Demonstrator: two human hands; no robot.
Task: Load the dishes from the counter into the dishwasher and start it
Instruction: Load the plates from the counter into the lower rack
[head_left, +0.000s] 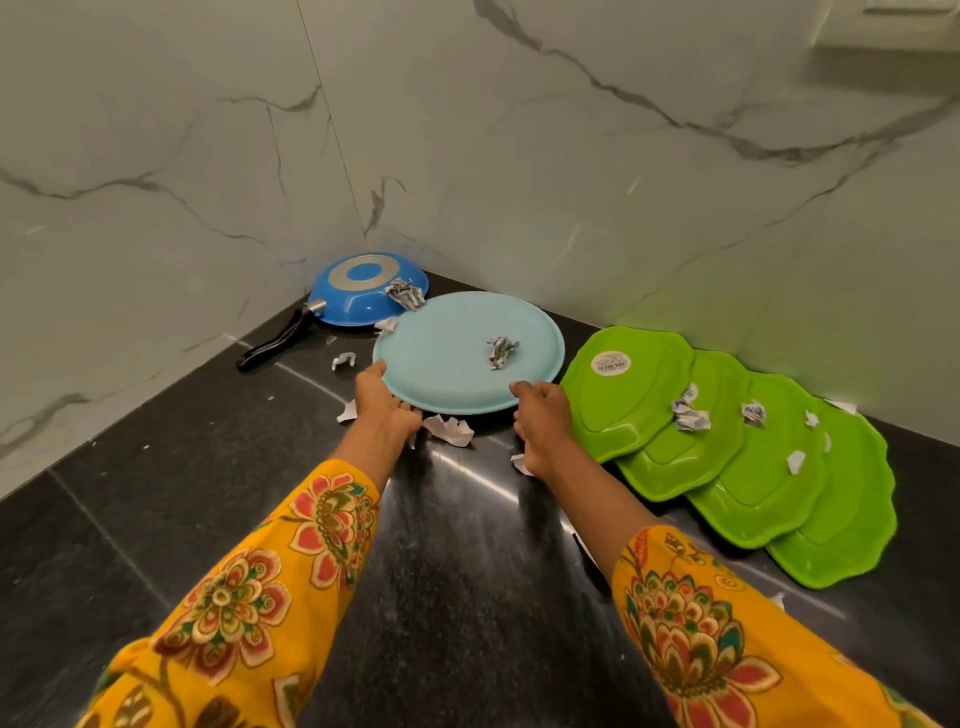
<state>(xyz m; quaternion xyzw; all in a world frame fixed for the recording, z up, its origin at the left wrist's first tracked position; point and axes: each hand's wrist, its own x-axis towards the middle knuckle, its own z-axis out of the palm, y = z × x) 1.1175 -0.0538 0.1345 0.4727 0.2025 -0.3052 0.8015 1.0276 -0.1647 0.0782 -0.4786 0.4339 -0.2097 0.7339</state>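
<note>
Both hands are on it: your left hand (387, 402) and right hand (540, 415) curl round the near rim of the pale blue plate (457, 348), face-down on the counter (234, 493). Tip that paper scrap (501, 352) off first, then lift level.

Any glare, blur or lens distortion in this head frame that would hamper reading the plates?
Head view: wide-angle bending curves the wall seams and counter edge; streaks of glare lie on the black counter between the arms; the light blue plate, held by the left hand and right hand, is sharp; the green plates tint the wall green; the sleeves look slightly soft.
</note>
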